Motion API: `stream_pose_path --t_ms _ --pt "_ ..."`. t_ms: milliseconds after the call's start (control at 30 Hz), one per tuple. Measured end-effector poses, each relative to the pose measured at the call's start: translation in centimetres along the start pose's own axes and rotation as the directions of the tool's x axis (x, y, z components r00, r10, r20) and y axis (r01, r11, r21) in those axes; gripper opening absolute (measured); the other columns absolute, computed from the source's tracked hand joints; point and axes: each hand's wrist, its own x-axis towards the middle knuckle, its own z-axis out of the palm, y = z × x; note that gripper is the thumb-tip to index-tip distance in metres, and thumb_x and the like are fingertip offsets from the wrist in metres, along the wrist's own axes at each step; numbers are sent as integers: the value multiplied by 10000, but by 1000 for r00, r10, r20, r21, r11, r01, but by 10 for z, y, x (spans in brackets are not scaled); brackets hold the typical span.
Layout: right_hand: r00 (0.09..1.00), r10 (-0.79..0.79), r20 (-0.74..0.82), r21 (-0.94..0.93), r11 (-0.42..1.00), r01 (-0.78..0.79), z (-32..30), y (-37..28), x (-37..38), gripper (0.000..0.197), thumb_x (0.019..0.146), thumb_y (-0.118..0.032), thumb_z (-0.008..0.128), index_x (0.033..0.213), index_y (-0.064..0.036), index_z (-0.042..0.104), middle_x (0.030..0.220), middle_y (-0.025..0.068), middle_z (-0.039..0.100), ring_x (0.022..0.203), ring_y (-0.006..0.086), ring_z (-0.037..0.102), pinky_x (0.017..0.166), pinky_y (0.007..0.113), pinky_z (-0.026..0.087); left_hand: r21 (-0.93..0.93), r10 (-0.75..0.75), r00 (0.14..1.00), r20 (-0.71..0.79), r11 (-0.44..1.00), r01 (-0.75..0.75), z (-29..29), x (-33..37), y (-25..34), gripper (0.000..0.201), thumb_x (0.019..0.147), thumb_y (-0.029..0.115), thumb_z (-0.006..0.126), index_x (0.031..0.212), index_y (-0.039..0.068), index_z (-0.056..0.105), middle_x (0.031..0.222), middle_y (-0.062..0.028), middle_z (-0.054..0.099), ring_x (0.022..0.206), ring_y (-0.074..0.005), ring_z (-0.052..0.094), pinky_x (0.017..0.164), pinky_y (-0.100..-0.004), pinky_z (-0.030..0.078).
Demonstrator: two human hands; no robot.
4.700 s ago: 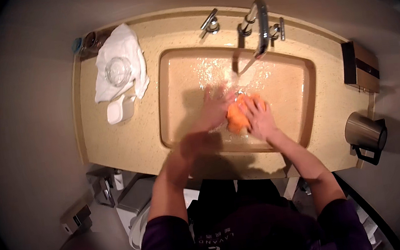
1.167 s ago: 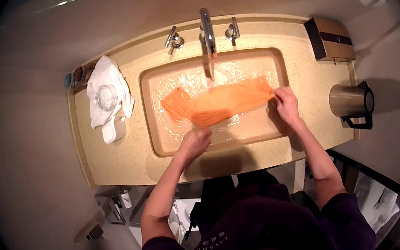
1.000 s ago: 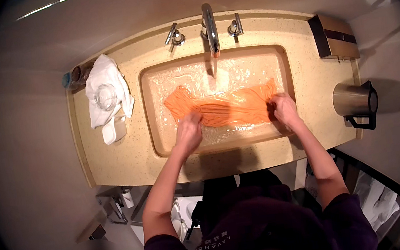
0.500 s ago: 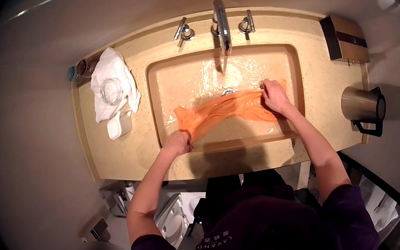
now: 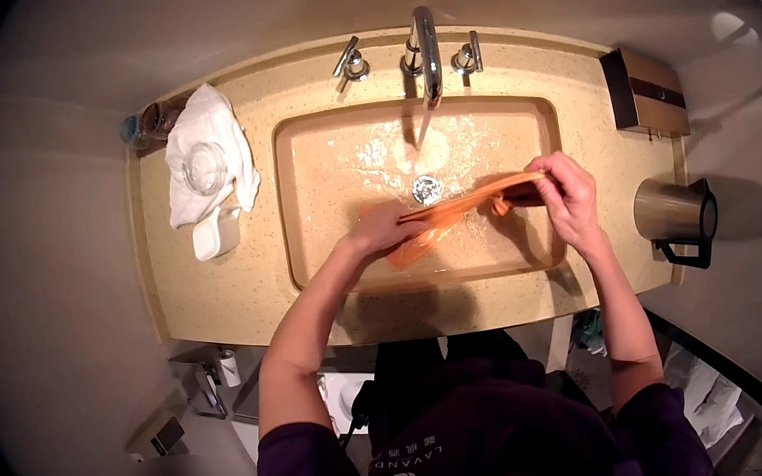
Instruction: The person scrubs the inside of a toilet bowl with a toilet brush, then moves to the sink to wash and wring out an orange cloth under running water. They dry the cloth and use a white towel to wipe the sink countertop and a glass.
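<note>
An orange cloth [image 5: 454, 210], wet and pulled into a narrow band, stretches between my two hands over the sink [image 5: 324, 164]. My left hand [image 5: 386, 228] is closed on its left part, where some of the fabric hangs down to the basin floor. Higher and to the right, my right hand [image 5: 570, 199] pinches the other end above the basin's right side. Water runs from the chrome faucet [image 5: 428, 56] into the sink. Behind the cloth shows the round metal drain [image 5: 426, 189].
On the counter's left lie a white towel [image 5: 232, 147] with a clear glass dish [image 5: 205, 169] on it and a white cup [image 5: 216, 233]. A brown box [image 5: 646, 93] and a metal kettle [image 5: 672, 210] stand at the right. Two faucet handles [image 5: 354, 65] flank the spout.
The cloth has gone from spread wide across the basin to a narrow band. My left hand has moved right and up; my right hand has shifted right and lifted its end.
</note>
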Motion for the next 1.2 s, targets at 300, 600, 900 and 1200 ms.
stream_pose_path --t_ms 300,600,900,1200 --pt "976 62 -211 229 973 -13 -5 8 30 122 944 73 548 1009 28 641 893 81 616 726 142 700 616 263 592 97 27 820 -571 995 34 -57 -47 44 222 1008 86 576 1189 37 695 990 -118 666 934 -245 665 830 -324 535" --pt "891 -218 -399 -306 947 95 21 44 15 134 830 29 682 950 -31 676 807 106 573 783 280 570 686 388 475 -199 66 492 -868 861 -468 -91 -51 80 241 1032 66 518 1217 40 670 1115 -44 632 1035 -120 613 868 -268 518" --pt "686 280 671 -410 912 29 70 145 -85 120 901 -190 655 923 -79 693 896 175 698 886 364 662 783 447 534 367 -124 992 13 924 110 -5 -73 -53 136 852 32 607 948 39 703 873 -163 656 890 -358 642 818 -400 528" --pt "941 331 -72 7 943 -332 5 94 2 203 961 -217 668 971 -17 701 858 160 697 744 308 653 702 366 524 -154 -74 840 -537 988 -12 -98 -77 54 179 977 163 621 925 -4 662 852 -109 619 782 -230 586 754 -353 482"
